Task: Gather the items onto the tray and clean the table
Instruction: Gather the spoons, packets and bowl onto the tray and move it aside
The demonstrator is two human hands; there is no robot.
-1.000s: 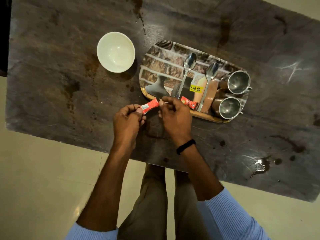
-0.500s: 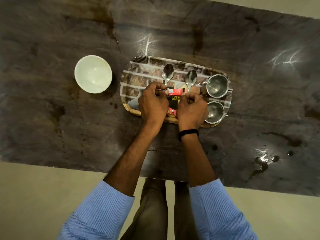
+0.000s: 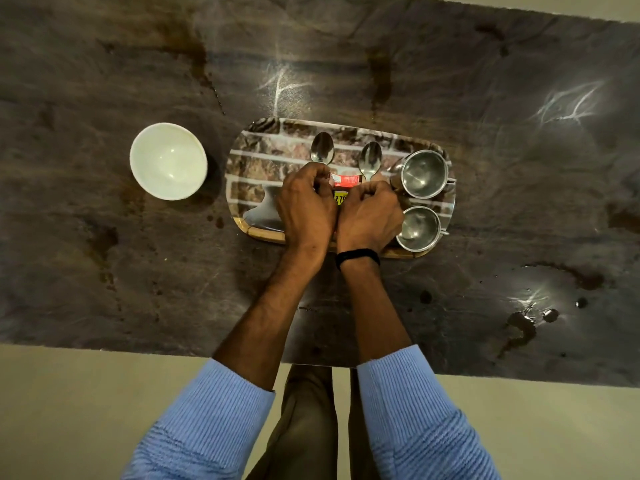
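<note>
Looking straight down at a dark stone table [image 3: 104, 81] here, with a brick-print tray [image 3: 256, 157] sitting about mid-table. Got both hands bunched together over the near half of that tray, knuckles up, pressed side by side. Can see the left hand [image 3: 304, 206] with fingers curled in tight, pinching the left end of a little red sachet [image 3: 343, 180], and the right hand [image 3: 370, 216] curled the same way round the other end. So, held level between the two over the middle of the tray, right in front of the spoon bowls. Can't tell if touching the tray surface or hanging just above it. Peeking out below the sachet, between the hands: a yellow price sticker [image 3: 340, 199]. Further back on the tray, a left spoon [image 3: 322, 148] and a right spoon [image 3: 370, 157] side by side, bowls pointing away, handles hidden under the hands. On the right end of the tray, a far cup [image 3: 423, 173] and a near cup [image 3: 418, 227], both steel, upright, just beside the right hand. Off the tray to the left, apart from it: a white bowl [image 3: 168, 161], upright on the table. Also a black band [image 3: 357, 256] on the right wrist, blue ribbed sleeves [image 3: 214, 420] pushed up both forearms, and dark wet splotches [image 3: 519, 327] on the table at the near right
</note>
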